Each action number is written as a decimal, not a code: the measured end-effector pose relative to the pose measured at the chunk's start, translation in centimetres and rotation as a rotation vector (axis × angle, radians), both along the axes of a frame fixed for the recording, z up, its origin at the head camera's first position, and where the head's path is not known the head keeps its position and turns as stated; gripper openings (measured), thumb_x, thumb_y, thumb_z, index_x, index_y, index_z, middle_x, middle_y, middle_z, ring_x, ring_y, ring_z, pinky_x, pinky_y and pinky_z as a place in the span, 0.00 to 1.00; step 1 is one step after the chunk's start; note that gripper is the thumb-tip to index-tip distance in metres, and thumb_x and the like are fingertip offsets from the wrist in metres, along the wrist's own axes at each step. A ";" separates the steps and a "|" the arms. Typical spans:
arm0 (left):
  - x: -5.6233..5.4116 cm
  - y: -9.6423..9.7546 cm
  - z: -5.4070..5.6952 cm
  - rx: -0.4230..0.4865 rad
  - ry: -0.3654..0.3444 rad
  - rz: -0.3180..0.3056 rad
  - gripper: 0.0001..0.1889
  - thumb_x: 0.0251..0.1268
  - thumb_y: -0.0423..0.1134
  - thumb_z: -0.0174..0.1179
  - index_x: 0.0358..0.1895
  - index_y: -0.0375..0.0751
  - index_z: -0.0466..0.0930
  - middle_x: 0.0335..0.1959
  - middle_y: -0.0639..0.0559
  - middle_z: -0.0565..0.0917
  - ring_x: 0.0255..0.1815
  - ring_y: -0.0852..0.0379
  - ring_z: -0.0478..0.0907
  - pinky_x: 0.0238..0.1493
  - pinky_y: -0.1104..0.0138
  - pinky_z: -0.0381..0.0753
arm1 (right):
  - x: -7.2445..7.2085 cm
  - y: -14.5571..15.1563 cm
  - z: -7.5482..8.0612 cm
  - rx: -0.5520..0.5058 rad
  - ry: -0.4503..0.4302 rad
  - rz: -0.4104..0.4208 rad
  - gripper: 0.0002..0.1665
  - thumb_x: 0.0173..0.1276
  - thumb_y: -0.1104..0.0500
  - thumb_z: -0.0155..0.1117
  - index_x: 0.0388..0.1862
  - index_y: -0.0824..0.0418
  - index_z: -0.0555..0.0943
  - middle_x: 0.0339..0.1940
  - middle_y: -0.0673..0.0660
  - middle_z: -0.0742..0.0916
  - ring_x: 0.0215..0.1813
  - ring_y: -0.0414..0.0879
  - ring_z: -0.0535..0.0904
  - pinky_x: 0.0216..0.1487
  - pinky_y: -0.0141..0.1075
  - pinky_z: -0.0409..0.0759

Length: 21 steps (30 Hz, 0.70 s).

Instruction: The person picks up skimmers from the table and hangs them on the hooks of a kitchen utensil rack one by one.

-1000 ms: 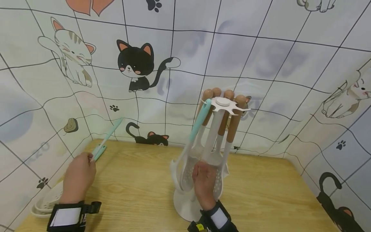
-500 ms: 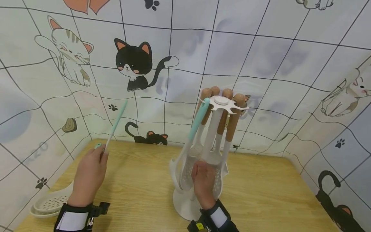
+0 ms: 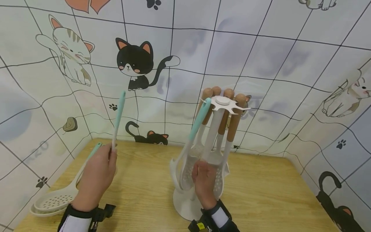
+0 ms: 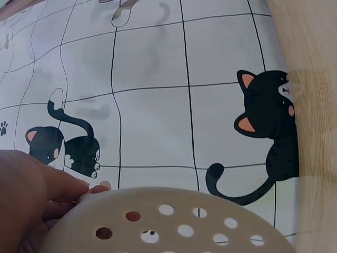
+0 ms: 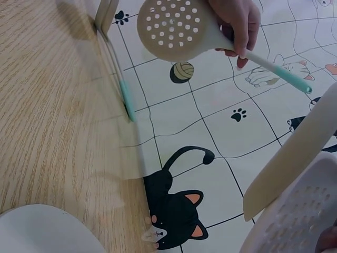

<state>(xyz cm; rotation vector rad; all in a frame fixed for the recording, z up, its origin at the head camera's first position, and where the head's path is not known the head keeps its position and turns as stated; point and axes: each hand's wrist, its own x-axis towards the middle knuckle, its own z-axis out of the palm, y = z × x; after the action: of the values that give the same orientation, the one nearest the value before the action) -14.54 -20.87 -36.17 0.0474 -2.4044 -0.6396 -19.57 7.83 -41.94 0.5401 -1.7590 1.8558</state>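
In the head view my left hand [image 3: 98, 177] holds a skimmer upright above the table, its mint handle [image 3: 119, 112] pointing up. The skimmer's pale perforated head [image 4: 184, 224] fills the bottom of the left wrist view; in the right wrist view the skimmer [image 5: 171, 29] shows whole, with fingers round its neck. My right hand [image 3: 205, 185] grips the white post [image 3: 213, 135] of a rotating utensil stand, among the hanging utensils. Several brown-handled utensils [image 3: 234, 125] and one mint-handled utensil [image 3: 200, 119] hang from its top hooks [image 3: 223, 101].
Another mint-handled skimmer [image 3: 55, 199] lies at the table's left edge, on top of a second pale utensil. The stand's round base [image 3: 185, 207] rests on the wooden table [image 3: 261, 193]. A cat-printed wall covering [image 3: 185, 64] rises behind and on both sides.
My left hand has lifted the skimmer and moved right with it, away from the utensils lying at left. Its handle has swung more upright. My right hand stays on the post.
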 end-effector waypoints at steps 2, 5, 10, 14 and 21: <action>0.1 0.3 0.1 0.006 -0.016 -0.012 0.12 0.79 0.33 0.50 0.52 0.26 0.77 0.26 0.44 0.76 0.24 0.53 0.67 0.23 0.66 0.65 | 0.0 0.0 0.0 -0.001 -0.004 0.002 0.32 0.85 0.59 0.39 0.16 0.67 0.66 0.10 0.59 0.65 0.14 0.33 0.61 0.13 0.31 0.60; 0.2 0.7 0.4 0.011 -0.029 -0.026 0.13 0.80 0.34 0.49 0.53 0.26 0.76 0.27 0.44 0.76 0.25 0.53 0.68 0.24 0.66 0.66 | -0.1 0.0 0.0 0.001 -0.008 0.001 0.30 0.85 0.61 0.39 0.16 0.67 0.66 0.11 0.59 0.65 0.14 0.32 0.61 0.13 0.31 0.60; 0.6 1.4 0.7 0.006 0.001 -0.028 0.11 0.81 0.38 0.49 0.48 0.31 0.75 0.26 0.46 0.76 0.22 0.54 0.67 0.21 0.68 0.64 | -0.1 0.1 0.0 0.015 0.019 0.006 0.31 0.85 0.60 0.38 0.16 0.66 0.66 0.10 0.59 0.65 0.14 0.33 0.60 0.12 0.31 0.60; 1.0 2.1 1.0 -0.013 0.041 -0.025 0.11 0.81 0.39 0.49 0.41 0.34 0.73 0.23 0.47 0.74 0.19 0.56 0.63 0.19 0.68 0.60 | -0.2 0.1 0.1 0.020 0.035 0.009 0.32 0.86 0.57 0.38 0.16 0.66 0.66 0.10 0.59 0.65 0.13 0.35 0.60 0.12 0.31 0.60; 1.3 3.1 1.1 -0.074 0.085 -0.036 0.15 0.81 0.40 0.49 0.30 0.41 0.68 0.15 0.53 0.63 0.16 0.58 0.56 0.17 0.69 0.54 | -0.4 0.0 0.0 -0.050 0.065 0.097 0.31 0.85 0.57 0.39 0.17 0.68 0.64 0.11 0.59 0.63 0.13 0.35 0.58 0.10 0.33 0.57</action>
<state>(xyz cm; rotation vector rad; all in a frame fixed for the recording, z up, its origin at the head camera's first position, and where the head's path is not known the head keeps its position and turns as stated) -13.27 -17.82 -35.02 -0.0533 -2.3490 -0.5576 -19.94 7.86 -41.91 0.6700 -1.6660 1.9208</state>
